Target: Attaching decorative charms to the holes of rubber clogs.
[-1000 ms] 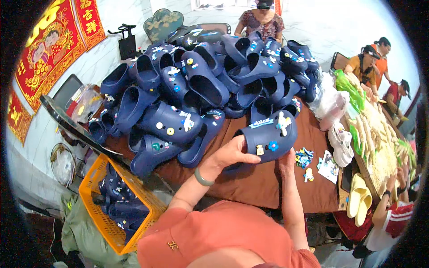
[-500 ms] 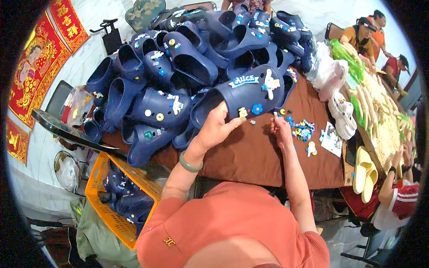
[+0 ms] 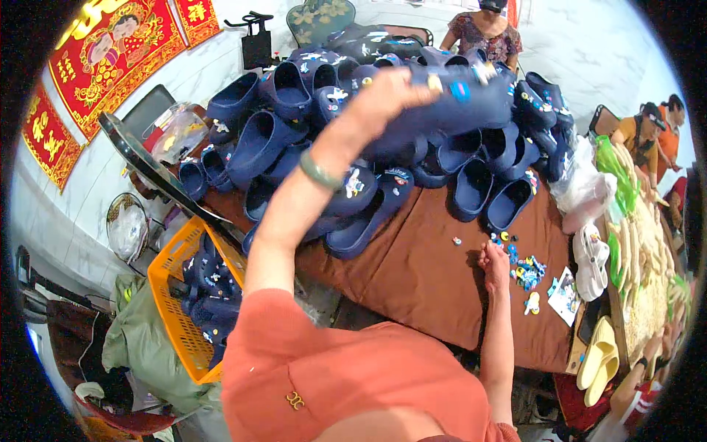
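Note:
My left hand (image 3: 387,99) is raised over the far heap, closed on the heel end of a dark blue clog (image 3: 471,110), which is smeared by motion. Small charms on the clog show as blurred white, yellow and blue spots. Low on the right side of the brown cloth rests my right hand (image 3: 495,264), its fingers curled in; whatever is in them is hidden. Beside it lies a small pile of blue, white and yellow shoe charms (image 3: 529,272). A single tiny charm (image 3: 457,241) lies apart on the cloth.
A big heap of dark blue clogs (image 3: 258,144) covers the table's far side. White clogs (image 3: 591,258) and yellow slippers (image 3: 598,361) are at the right. An orange crate (image 3: 163,295) of clogs stands at lower left. A person (image 3: 486,33) is beyond the heap; others are at far right.
My left hand has lifted the clog up and away from me, over the heap. My right hand stays by the charms, fingers curled. The head view has shifted.

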Demonstrator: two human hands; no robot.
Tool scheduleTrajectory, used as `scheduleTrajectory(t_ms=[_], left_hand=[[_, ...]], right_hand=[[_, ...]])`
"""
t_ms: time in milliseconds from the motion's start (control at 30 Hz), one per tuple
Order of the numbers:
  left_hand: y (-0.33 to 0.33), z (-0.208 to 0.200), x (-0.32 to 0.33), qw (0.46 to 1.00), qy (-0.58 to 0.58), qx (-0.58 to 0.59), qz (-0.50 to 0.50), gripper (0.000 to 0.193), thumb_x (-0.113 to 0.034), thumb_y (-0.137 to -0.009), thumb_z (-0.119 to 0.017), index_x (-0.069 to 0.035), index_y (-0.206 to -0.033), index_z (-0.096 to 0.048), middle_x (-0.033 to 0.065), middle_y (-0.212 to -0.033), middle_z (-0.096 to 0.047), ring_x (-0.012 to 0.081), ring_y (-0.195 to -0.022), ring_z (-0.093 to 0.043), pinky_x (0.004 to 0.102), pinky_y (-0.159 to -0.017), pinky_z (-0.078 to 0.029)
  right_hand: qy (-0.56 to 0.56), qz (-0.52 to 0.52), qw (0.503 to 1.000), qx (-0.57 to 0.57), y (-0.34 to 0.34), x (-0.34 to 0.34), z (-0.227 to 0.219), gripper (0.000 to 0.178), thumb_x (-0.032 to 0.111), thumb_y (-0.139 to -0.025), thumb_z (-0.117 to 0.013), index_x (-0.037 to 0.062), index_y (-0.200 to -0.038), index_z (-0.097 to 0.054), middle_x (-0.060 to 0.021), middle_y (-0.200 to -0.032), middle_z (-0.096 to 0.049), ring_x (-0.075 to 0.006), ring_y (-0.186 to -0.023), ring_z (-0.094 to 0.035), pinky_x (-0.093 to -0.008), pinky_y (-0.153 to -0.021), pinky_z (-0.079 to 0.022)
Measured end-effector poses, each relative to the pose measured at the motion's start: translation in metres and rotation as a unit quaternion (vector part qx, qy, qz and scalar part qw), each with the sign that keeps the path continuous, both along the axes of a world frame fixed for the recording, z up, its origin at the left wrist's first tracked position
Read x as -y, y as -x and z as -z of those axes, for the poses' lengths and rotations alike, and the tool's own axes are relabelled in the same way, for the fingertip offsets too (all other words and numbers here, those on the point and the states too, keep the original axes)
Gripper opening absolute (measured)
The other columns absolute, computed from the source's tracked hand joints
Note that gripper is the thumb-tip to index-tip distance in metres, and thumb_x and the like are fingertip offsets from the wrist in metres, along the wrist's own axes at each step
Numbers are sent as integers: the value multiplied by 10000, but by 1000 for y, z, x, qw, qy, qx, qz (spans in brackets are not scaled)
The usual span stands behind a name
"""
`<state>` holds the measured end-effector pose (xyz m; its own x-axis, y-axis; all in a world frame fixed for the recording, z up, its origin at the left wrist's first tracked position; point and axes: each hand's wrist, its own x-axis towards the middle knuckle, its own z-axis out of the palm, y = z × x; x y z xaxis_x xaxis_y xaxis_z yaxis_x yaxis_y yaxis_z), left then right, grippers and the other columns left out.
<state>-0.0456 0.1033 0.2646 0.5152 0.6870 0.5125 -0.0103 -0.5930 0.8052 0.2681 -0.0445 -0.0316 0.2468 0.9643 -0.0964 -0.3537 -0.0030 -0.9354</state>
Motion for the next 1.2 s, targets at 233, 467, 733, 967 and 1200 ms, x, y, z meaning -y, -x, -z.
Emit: scheduleTrajectory(t_ms=[233,467,733,967,1200], left_hand=[[38,-37,-144,844,-189,-218,-451,535,-450,-750,-660,-15,-1062,-639,171,-1008,-665,303,-933,-620,463,-855,-430],[54,46,-147,773,-75,-485,-401,587,-546,-807,-551,-108,-1190,-633,154,-1291,-551,337,-1284,-404,560,-1062,-152],[16,41,-126,792,-192,-391,-427,594,-516,-783,-605,-21,-1109,-640,278,-1262,-511,431,-1266,-324,594,-979,-198],[-72,33,-72,875,-250,-295,-290,290,-315,-864,-532,-90,-947,-696,156,-1113,-619,397,-1241,-391,616,-995,-193],[-213,147,3,940,-261,-217,-37,310,-328,-848,-528,-67,-741,-658,181,-775,-656,386,-736,-640,496,-661,-521]], right_hand=[[-6,-15,1000,23,-3,-4,5,201,247,-937,-577,55,-894,-614,32,-684,-549,-51,-589,-493,-199,-546,-410],[-12,-27,998,59,-2,-6,7,196,230,-937,-576,38,-907,-597,16,-670,-529,-65,-573,-469,-214,-536,-403],[-30,-18,999,38,-17,-2,21,139,180,-933,-581,41,-940,-573,2,-745,-536,-81,-611,-483,-221,-562,-410],[-20,-26,997,72,-3,-8,11,171,198,-938,-566,53,-852,-595,28,-691,-517,-61,-614,-469,-205,-555,-364],[-13,20,996,80,9,2,-1,185,211,-931,-582,43,-867,-626,15,-666,-563,-56,-579,-469,-194,-549,-348]])
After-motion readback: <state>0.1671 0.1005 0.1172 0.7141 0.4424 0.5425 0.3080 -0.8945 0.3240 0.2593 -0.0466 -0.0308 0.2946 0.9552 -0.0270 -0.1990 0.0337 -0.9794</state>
